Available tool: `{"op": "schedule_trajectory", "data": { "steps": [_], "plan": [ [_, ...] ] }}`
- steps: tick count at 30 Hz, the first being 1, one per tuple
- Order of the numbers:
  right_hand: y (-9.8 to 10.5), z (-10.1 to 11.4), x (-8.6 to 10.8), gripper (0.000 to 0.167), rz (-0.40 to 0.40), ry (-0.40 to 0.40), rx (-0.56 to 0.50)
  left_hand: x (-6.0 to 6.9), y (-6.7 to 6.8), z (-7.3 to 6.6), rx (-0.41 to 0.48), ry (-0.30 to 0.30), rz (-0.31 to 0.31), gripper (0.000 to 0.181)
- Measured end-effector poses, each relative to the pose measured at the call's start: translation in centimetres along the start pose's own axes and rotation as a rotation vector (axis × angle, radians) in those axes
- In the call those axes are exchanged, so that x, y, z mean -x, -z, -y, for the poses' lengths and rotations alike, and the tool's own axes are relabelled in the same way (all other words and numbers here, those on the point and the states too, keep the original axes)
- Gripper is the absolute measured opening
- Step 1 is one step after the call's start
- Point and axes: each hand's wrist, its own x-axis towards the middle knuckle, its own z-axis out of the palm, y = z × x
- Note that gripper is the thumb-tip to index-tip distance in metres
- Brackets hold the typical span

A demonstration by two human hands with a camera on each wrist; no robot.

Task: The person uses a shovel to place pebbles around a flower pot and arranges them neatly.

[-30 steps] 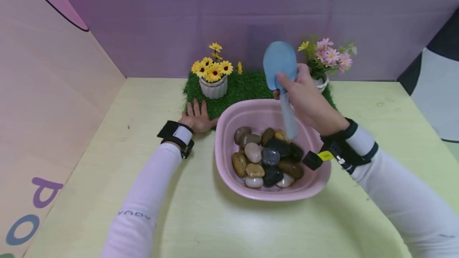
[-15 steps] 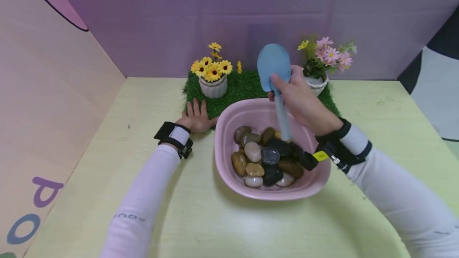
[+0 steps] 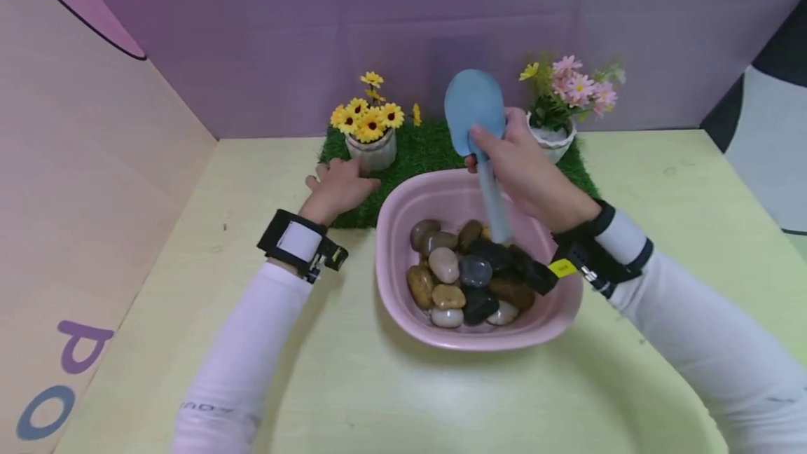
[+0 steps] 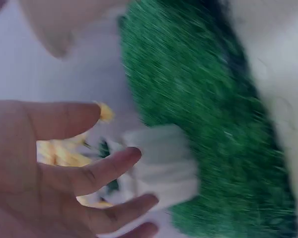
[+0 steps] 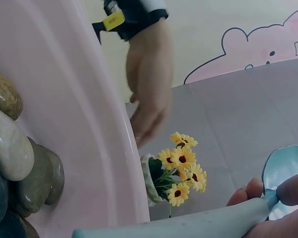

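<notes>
My right hand [image 3: 532, 174] grips a blue toy shovel [image 3: 474, 100] where its blade meets the pale handle. The blade points up and the handle slants down over a pink basin [image 3: 386, 258]. Several smooth pebbles [image 3: 444, 265] lie in the basin, brown, black, grey and whitish. My left hand [image 3: 340, 189] is raised over the left edge of a green turf mat [image 3: 429, 146], close to a white pot [image 3: 372, 153] of yellow flowers. Its fingers [image 4: 114, 171] are spread in front of the pot in the left wrist view; contact cannot be told.
A second white pot [image 3: 555, 142] with pink flowers [image 3: 576, 86] stands at the mat's right, partly behind my right hand. The light table [image 3: 315, 370] meets a purple backdrop [image 3: 284, 76] at the back and a printed panel [image 3: 94, 195] on the left.
My left hand has lifted from its flat position beside the basin and moved forward toward the yellow flower pot. The shovel in my right hand has shifted slightly left.
</notes>
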Motion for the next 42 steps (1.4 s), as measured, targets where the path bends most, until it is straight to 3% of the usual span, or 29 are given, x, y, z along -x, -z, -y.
{"op": "schedule_trajectory", "data": {
  "steps": [2, 5, 10, 15, 18, 22, 24, 27, 32, 38, 42],
  "plan": [
    [0.0, 0.1, 0.0, 0.048, -0.006, 0.001, 0.008, 0.6, 0.3, -1.0, 0.051, -0.051, -0.033, 0.031],
    [0.0, 0.3, 0.0, 0.049, -0.011, 0.002, 0.012, 1.3, 0.5, -2.3, 0.123, -0.149, -0.065, 0.033],
    [0.0, 0.5, 0.1, 0.052, -0.005, 0.007, 0.003, 1.8, 0.7, -3.3, 0.289, -0.262, -0.036, 0.037],
    [0.0, 0.4, 0.1, 0.054, -0.004, -0.001, 0.000, 2.2, 0.8, -4.1, 0.365, -0.302, -0.006, 0.039],
    [0.0, 0.6, 0.2, 0.056, -0.004, -0.007, -0.008, 2.6, 0.9, -4.9, 0.377, -0.290, 0.021, 0.051],
    [-0.3, 0.7, 0.3, 0.058, -0.009, -0.002, -0.024, 3.2, 0.9, -6.1, 0.467, -0.285, 0.077, 0.082],
    [-0.4, 0.8, 0.4, 0.058, -0.010, 0.003, -0.024, 3.4, 1.0, -6.6, 0.523, -0.311, 0.112, 0.094],
    [-0.7, 0.8, 0.6, 0.057, -0.012, 0.015, -0.010, 3.6, 0.9, -7.1, 0.655, -0.348, 0.218, 0.098],
    [-0.9, 0.9, 0.8, 0.057, -0.011, 0.038, -0.017, 3.9, 0.4, -7.8, 0.859, -0.336, 0.406, 0.096],
    [-1.4, 1.1, 1.0, 0.052, 0.016, 0.050, -0.100, 4.0, -0.6, -8.1, 0.873, -0.363, 0.525, 0.090],
    [-1.9, 1.4, 1.2, 0.052, 0.044, 0.058, -0.167, 4.0, -1.1, -8.1, 0.871, -0.367, 0.555, 0.092]
  ]
}}
